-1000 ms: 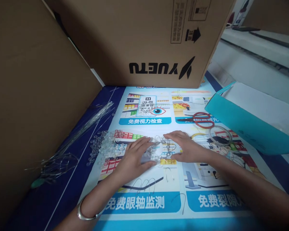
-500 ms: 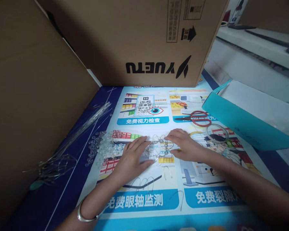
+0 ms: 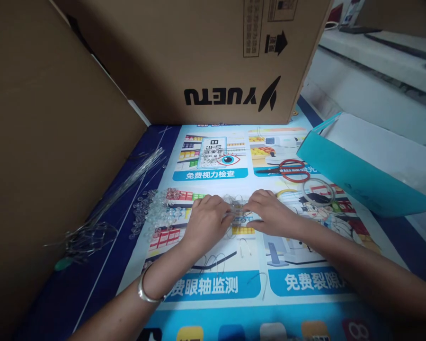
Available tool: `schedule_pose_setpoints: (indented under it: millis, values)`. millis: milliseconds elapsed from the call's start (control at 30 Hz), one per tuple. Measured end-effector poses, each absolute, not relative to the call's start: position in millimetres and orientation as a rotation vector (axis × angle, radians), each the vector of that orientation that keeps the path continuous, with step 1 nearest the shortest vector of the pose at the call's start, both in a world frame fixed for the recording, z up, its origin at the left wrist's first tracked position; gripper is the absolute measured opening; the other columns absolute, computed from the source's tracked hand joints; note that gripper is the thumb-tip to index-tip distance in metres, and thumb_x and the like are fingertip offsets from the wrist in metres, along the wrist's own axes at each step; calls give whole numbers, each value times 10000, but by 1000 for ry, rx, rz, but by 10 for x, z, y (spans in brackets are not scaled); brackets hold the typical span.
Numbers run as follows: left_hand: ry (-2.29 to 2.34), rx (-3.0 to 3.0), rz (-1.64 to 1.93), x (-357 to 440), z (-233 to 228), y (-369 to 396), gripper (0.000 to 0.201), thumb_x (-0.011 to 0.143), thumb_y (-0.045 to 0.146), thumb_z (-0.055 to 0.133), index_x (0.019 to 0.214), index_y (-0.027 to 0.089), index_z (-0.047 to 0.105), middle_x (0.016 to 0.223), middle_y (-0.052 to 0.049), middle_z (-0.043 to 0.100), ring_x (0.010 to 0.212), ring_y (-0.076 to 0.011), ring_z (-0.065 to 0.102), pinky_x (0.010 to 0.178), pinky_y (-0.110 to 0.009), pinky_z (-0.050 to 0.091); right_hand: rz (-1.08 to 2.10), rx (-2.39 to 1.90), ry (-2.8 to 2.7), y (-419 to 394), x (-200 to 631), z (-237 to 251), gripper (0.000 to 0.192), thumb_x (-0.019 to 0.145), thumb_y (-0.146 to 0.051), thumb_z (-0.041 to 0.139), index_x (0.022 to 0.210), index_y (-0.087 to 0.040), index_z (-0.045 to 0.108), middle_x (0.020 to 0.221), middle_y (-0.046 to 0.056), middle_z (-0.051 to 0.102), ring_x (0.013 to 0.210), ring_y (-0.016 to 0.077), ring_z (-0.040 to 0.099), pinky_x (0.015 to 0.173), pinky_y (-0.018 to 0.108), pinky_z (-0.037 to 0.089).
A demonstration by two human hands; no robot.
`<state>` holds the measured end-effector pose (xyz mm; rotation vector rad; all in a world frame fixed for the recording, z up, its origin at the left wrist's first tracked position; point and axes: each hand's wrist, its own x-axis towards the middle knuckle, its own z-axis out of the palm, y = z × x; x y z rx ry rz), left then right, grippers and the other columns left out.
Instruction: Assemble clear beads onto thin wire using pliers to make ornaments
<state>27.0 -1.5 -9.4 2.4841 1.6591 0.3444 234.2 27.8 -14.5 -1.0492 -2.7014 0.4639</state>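
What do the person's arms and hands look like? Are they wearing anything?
Both arms are bare, with no sleeves and no gloves. The left hand has a plain, shiny silver bangle around its wrist. The right hand has no bracelet or watch that shows. No rings can be made out.

Wire piece (image 3: 238, 211) mostly hidden btwn hands; grip unclear. Scissors (image 3: 291, 170) blades blurred. Box (image 3: 213, 52) cut off top.

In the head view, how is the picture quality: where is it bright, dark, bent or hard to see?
Head view: the poster is brightest around both hands; the left cardboard wall lies in shadow; the YUETU box edges lean outward from wide-angle distortion; the wire-and-bead piece between the left hand and right hand is too fine to resolve; the bottom right corner darkens.
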Motion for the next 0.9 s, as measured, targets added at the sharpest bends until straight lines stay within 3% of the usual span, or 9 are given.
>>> schedule_pose_setpoints:
  millis: [267,567,900]
  values:
    - [1671,2687,-8,421,-39,33,202,846,209,445,756,142,613,777,-95,598,823,-254,524,742,-399,350,411,-1090,-2711,257,2330,-149,267,731,-346,635,932,-173,604,913,80,564,975,243,418,843,386,303]
    - [1591,2707,-153,452,-46,102,193,832,184,421,803,116,599,818,-134,604,827,-262,543,711,-376,413,374,-1082,-2729,259,2337,-155,249,745,-368,613,898,-171,609,887,78,565,952,241,426,817,374,310]
    - [1669,2461,-35,510,119,23,157,859,246,415,859,171,552,771,-58,637,672,-204,593,557,-278,398,322,-1113,-2737,241,2320,-173,245,726,-369,597,827,-146,590,897,88,556,958,245,420,821,365,312]
